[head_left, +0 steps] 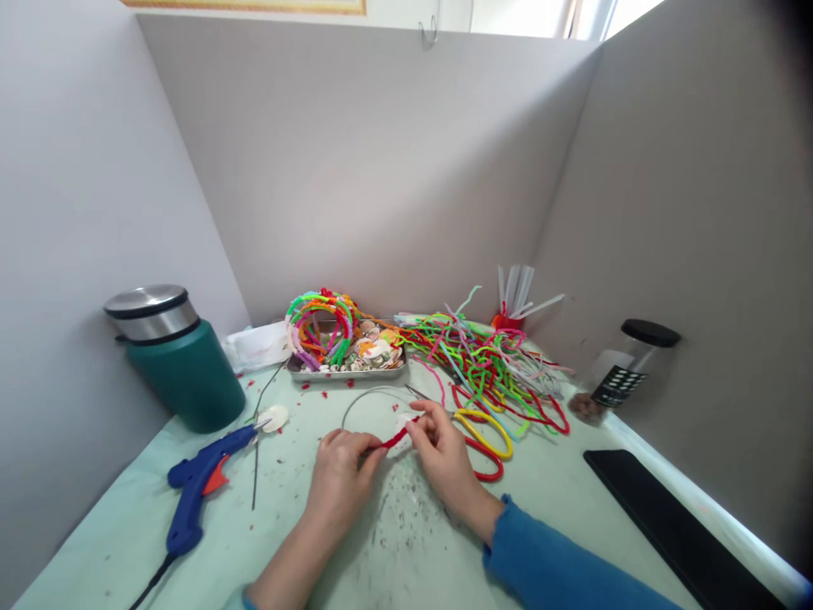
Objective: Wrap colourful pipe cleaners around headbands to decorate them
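Between my two hands lies a short length of fuzzy red pipe cleaner [395, 439], which seems to be wound on a thin curved metal hoop [363, 395]. My left hand [343, 474] pinches the red part at its left end. On the other end, the fingers of my right hand [441, 453] are closed, with a small whitish piece near their tips that I cannot make out. Just beyond my right hand lie scissors with yellow handles [486, 414] and a red-handled pair [495, 470], partly hidden by that hand.
A blue glue gun [201, 487] rests at left, below a green bottle [184, 373]. At the back are a metal tray [346, 374], colourful wrapped hoops [293, 329], tangled pipe cleaners [476, 356] and a red holder with white sticks [508, 322]. A jar [610, 381] and black strip [666, 517] lie right.
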The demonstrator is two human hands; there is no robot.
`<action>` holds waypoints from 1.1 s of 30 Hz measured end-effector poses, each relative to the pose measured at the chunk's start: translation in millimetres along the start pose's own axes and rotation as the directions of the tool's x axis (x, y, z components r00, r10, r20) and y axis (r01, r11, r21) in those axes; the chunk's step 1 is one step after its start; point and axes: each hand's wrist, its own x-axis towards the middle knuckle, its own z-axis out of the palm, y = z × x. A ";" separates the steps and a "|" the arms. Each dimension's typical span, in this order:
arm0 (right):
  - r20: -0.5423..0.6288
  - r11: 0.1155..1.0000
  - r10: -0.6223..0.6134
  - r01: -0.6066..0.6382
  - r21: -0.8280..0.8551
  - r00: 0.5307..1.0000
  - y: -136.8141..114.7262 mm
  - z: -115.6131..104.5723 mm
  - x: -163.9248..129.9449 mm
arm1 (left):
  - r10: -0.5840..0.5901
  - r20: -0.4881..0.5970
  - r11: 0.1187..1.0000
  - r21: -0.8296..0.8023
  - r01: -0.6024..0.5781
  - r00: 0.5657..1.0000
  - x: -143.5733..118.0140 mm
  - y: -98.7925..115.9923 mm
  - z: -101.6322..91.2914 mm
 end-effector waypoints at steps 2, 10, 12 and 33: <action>0.065 0.958 -0.196 0.205 -0.198 0.979 -5.9 -2.3 -2.5 | 0.009 0.016 1.000 0.013 -0.009 1.000 -0.1 -0.9 0.4; 0.250 0.696 -0.304 0.394 -0.600 0.919 -13.5 -11.5 6.3 | 0.050 0.037 0.995 0.088 -0.053 0.998 -0.7 -3.2 1.9; 0.321 0.545 -0.176 0.363 -0.755 0.931 -17.4 -25.0 17.7 | 0.047 0.029 0.994 0.101 -0.049 0.998 -0.9 -2.7 0.7; 0.426 0.644 0.257 0.175 -0.745 0.868 -14.6 -82.3 57.7 | -0.308 -0.122 0.874 0.356 0.331 0.944 13.6 -13.2 2.2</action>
